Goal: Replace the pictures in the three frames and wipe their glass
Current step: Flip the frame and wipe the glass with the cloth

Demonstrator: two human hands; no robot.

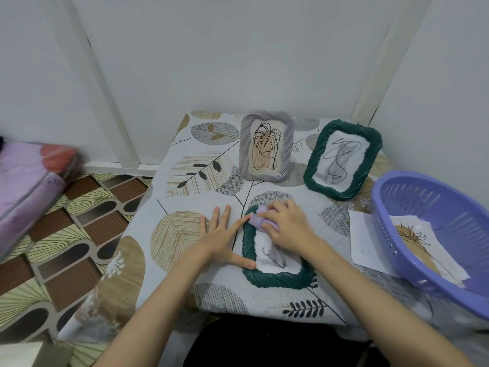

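a small table (185,197) covered in a leaf-patterned cloth sits in a pale-walled corner, with patterned flooring at the lower left of the frame. at the centre bottom a dark green frame (250,260) lies flat on the cloth. the left hand (225,239) rests open beside it, fingers spread and straight, thumb touching the frame's left edge. the right hand (287,226) has its fingers curled around a lilac cloth (258,221), pressing it on the frame's upper left corner and glass. higher up, a grey frame (267,147) with a leaf drawing stands at the centre, and a second green frame (344,160) with a scribbled drawing stands tilted to its right. at the right edge a purple basket (434,207) holds a loose picture (412,234), with a sheet of white paper (362,239) partly under it. a blurred pink bundle (29,186) sits at the left edge.
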